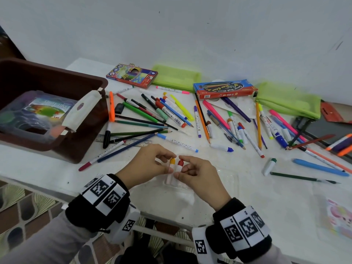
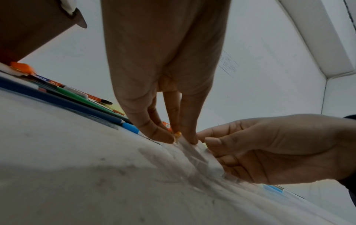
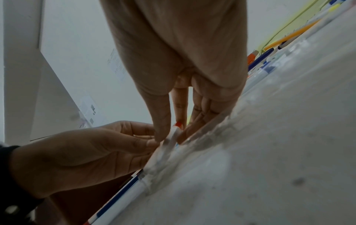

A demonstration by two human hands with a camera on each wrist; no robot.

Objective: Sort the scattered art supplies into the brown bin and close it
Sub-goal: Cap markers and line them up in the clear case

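Near the white surface's (image 1: 209, 206) front edge, I am pinching a yellow-capped marker (image 1: 172, 163) in my left hand (image 1: 150, 162) and a red-capped marker (image 1: 179, 165) in my right hand (image 1: 200, 174); both look light, slick, best gripped mid-barrel.

A white counter (image 1: 266, 197) is set against a pale wall. A brown bin (image 1: 57, 119) is seen at its left end. Loose pens, markers and pencils (image 1: 171, 115) are scattered across the middle and right. Two flat boxes (image 1: 224, 88) and two green pouches (image 1: 289, 100) are laid along the back. A clear plastic tray (image 1: 224, 180) is placed near the front edge.
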